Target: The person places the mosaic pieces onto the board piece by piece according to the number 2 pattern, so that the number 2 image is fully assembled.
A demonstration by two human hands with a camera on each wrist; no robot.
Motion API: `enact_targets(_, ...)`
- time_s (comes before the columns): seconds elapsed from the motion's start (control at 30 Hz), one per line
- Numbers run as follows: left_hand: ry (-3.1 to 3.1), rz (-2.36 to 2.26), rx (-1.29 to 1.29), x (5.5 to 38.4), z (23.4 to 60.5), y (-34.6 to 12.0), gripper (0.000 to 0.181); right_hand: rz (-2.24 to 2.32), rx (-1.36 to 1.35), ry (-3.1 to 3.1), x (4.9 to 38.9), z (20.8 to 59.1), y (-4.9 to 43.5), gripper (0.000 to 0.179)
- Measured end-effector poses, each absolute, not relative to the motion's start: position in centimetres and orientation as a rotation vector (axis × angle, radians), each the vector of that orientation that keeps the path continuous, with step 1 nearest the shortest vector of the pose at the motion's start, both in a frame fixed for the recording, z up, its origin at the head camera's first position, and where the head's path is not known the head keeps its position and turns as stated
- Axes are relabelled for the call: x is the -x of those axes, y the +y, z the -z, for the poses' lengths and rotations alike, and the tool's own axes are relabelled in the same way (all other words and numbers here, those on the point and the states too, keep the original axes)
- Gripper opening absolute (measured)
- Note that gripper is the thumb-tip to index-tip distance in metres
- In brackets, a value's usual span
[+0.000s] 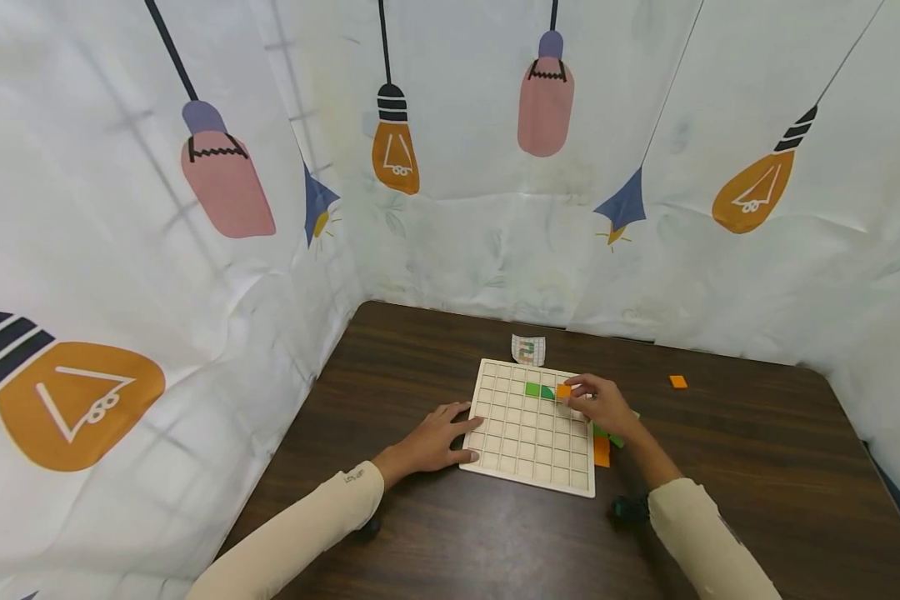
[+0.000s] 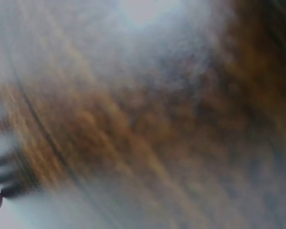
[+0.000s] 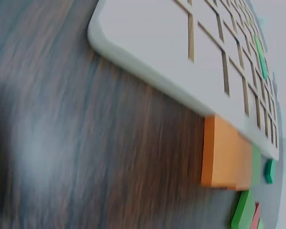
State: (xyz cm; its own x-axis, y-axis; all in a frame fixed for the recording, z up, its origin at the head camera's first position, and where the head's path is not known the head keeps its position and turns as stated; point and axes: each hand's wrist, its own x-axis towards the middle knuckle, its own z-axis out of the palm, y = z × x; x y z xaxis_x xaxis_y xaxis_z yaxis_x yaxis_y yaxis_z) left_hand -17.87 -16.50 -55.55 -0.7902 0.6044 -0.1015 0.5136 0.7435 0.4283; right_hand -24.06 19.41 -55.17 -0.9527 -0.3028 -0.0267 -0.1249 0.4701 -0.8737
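Hands (image 1: 432, 438) (image 1: 602, 406), two, touch one board (image 1: 521, 454) and one orange tile (image 1: 563, 391).

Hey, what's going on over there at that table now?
One person's right hand pinches an orange tile over a pale gridded board, beside two green-marked tiles set on it. The left hand rests at the board's left edge. Loose tiles lie by its right edge, and a lone tile sits apart, farther right.

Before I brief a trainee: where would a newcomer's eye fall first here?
Probably the big orange bulb picture on the white backdrop, at the head view's left. Next, the pale gridded board on the table: the left hand touches its left edge, the right hand holds an orange tile near its far edge.
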Motion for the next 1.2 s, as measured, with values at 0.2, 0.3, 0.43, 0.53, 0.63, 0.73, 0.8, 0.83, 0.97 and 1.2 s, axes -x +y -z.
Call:
enact_targets(0.2, 2.718, -0.557, -0.891, 17.9, 55.8, -16.5, 0.067, 1.558, 0.307, 2.456, 24.2, 55.1, 17.9, 0.038)
enact_targets(0.3, 2.719, -0.547, -0.89, 18.0, 55.8, -16.5, 0.067, 1.561, 0.302, 2.448, 24.3, 55.0, 17.3, 0.036)
enact_targets(0.43, 2.716, -0.544, -0.881, 18.0, 55.8, -16.4, 0.067, 1.557, 0.342, 2.432, 24.4, 54.9, 16.8, 0.036)
enact_targets(0.53, 2.719, -0.536, -0.872, 18.0, 55.8, -16.3, 0.067, 1.562, 0.365, 2.397, 24.3, 54.5, 16.4, 0.037)
enact_targets(0.63, 2.721, -0.529, -0.862, 18.0, 55.8, -16.3, 0.067, 1.559, 0.36, 2.366, 24.4, 54.5, 16.0, 0.037)
enact_targets(0.73, 2.718, -0.531, -0.855, 18.0, 55.7, -16.3, 0.067, 1.586, 0.346, 2.346, 24.8, 55.3, 15.7, 0.037)
enact_targets(0.8, 2.718, -0.526, -0.853, 18.0, 55.7, -16.4, 0.067, 1.591, 0.329, 2.339, 25.0, 55.6, 15.4, 0.034)
enact_targets(0.83, 2.719, -0.525, -0.856, 18.0, 55.7, -16.4, 0.067, 1.592, 0.323, 2.336, 25.2, 55.7, 15.2, 0.033)
enact_targets(0.97, 2.719, -0.524, -0.864, 18.0, 55.7, -16.4, 0.067, 1.581, 0.318, 2.343, 25.4, 55.8, 14.5, 0.032)
enact_targets(1.2, 2.717, -0.532, -0.873, 17.9, 55.7, -16.5, 0.067, 1.513, 0.329, 2.428, 25.7, 56.1, 13.2, 0.031)
